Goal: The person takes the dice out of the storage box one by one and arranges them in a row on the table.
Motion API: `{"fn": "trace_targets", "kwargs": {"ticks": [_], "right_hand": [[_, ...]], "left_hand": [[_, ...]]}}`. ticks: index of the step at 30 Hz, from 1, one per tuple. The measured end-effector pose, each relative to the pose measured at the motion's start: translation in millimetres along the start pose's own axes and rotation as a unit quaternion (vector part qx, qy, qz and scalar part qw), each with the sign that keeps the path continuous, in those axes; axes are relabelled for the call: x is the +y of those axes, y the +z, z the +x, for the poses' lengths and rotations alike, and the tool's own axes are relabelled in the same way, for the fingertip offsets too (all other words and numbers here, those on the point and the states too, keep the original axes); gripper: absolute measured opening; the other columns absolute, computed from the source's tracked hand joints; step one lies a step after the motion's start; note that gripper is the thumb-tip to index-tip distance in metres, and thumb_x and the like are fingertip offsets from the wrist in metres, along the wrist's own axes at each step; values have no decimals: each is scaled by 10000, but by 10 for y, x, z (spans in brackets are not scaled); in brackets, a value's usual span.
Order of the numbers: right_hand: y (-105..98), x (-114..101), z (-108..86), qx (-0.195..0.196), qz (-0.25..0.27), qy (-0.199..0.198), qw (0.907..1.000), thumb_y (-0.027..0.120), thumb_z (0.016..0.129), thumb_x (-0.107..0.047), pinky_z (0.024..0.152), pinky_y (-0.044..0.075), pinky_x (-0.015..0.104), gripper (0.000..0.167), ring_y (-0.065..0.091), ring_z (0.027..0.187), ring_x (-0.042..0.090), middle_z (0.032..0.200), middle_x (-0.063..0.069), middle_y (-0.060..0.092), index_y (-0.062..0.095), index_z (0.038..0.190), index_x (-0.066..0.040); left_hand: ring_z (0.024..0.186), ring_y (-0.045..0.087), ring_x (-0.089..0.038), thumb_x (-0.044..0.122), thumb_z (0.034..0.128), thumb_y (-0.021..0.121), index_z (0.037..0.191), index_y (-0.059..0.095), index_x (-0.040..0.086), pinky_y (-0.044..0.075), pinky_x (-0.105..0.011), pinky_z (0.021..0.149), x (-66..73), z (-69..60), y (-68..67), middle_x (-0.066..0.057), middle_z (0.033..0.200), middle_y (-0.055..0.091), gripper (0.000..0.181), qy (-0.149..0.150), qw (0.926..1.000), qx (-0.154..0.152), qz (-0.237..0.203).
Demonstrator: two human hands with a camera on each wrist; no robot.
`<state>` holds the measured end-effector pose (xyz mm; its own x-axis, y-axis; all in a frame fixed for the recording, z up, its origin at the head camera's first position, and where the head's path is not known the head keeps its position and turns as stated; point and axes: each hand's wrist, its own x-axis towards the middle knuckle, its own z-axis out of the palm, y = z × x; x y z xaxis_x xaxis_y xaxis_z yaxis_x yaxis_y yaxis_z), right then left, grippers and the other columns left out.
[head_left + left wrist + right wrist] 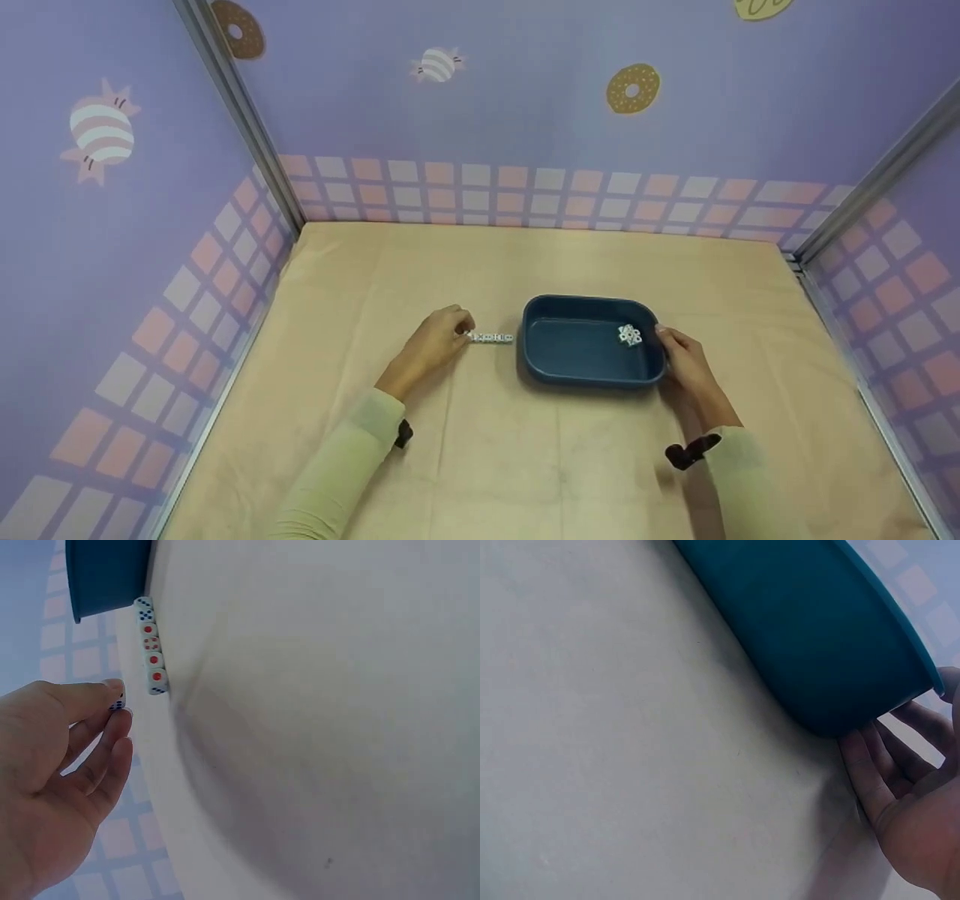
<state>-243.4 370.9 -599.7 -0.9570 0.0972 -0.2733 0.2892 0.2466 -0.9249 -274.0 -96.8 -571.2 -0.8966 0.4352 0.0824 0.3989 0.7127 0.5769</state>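
Purple wall panel with pink and white squares (45, 300) bounded the left side, well apart from the working arm, so there was elbow room over the tan cloth-covered table (322, 322). The left hand (431, 345) pinched one small white cubic die with dark pips (118, 703) between thumb and fingertips, a hold that probably suited so small a piece and left most faces uncovered. In the left wrist view the die was apart from its neighbours, seemingly raised.

Next came a straight row of white dice with red and blue pips (491, 338), packed face to face on the cloth, likely so that they shared one line. Its right end lay just beside a dark blue, round-cornered rectangular container (577, 352); whether they touched, I could not tell. Inside, a loose cluster of white dice (630, 335) sat near the right wall. The right hand (690, 364) was clamped on that end, thumb at the rim and fingers against the outside, presumably for steadiness. Cloth stretched behind the container to the table's far edge, and forward between both forearms.
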Motion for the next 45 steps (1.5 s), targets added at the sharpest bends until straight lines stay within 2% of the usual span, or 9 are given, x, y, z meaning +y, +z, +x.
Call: {"fn": "trace_targets", "kwargs": {"ticks": [9, 16, 20, 24, 32, 37, 41, 45], "right_hand": [[-15, 21, 6, -3, -15, -48, 10000, 449, 1138, -462, 1296, 176, 475, 671, 275, 1580, 340, 1669, 223, 361, 412, 1596, 27], [-14, -3, -27, 167, -240, -238, 9993, 485, 1117, -501, 1280, 242, 459, 711, 328, 1550, 360, 1626, 252, 415, 462, 1547, 64], [-4, -15, -26, 129, -125, -99, 9998, 486, 1110, -520, 1276, 253, 452, 735, 335, 1544, 344, 1640, 241, 399, 439, 1568, 53], [-3, -17, -20, 93, -170, -29, 9998, 470, 1115, -524, 1278, 245, 461, 744, 323, 1555, 354, 1653, 239, 379, 404, 1595, 40], [-6, -23, -14, 113, -172, -76, 9998, 459, 1123, -510, 1286, 216, 459, 712, 345, 1538, 351, 1631, 245, 411, 448, 1569, 44], [-7, -17, -23, 101, -174, -17, 9998, 457, 1122, -515, 1287, 214, 467, 717, 329, 1549, 352, 1645, 239, 392, 433, 1583, 33], [-6, -6, -21, 53, -186, -22, 9998, 461, 1115, -533, 1284, 222, 474, 746, 320, 1555, 362, 1652, 244, 378, 405, 1597, 33], [-6, 14, -13, 105, -194, -132, 9997, 473, 1116, -518, 1272, 261, 470, 726, 374, 1519, 367, 1621, 253, 421, 443, 1567, 49]], "left_hand": [[955, 643, -207, 11, 961, 764, 1096, 731, 43, 568, -362, 870, -112, 2, 80, -56, 1055, 687, 143, -7, 10000, 74, 26], [948, 638, -183, 60, 962, 785, 1095, 739, 63, 562, -342, 862, -160, 42, 129, -44, 1066, 700, 141, -113, 9999, 35, -2], [940, 652, -195, 49, 954, 791, 1076, 742, 65, 567, -356, 852, -187, 66, 143, -51, 1055, 707, 132, -97, 9999, 46, -36], [967, 673, -204, 47, 941, 805, 1081, 745, 70, 577, -364, 872, -202, 78, 153, -44, 1067, 713, 154, -38, 10000, 21, -67], [943, 669, -195, 55, 952, 796, 1077, 762, 93, 576, -374, 851, -215, 113, 170, -22, 1050, 721, 135, 153, 9999, 1, 37], [961, 661, -199, 61, 950, 798, 1080, 758, 99, 566, -384, 871, -227, 135, 177, -18, 1051, 714, 141, 167, 9998, -48, 56], [989, 652, -214, 117, 957, 809, 1117, 753, 91, 558, -387, 891, -198, 143, 157, -22, 1073, 705, 172, 73, 9999, -119, -88], [1086, 654, -263, 184, 982, 791, 1186, 738, 56, 550, -401, 947, -36, 218, 107, -37, 1142, 699, 246, 88, 9992, -19, -401]]}}
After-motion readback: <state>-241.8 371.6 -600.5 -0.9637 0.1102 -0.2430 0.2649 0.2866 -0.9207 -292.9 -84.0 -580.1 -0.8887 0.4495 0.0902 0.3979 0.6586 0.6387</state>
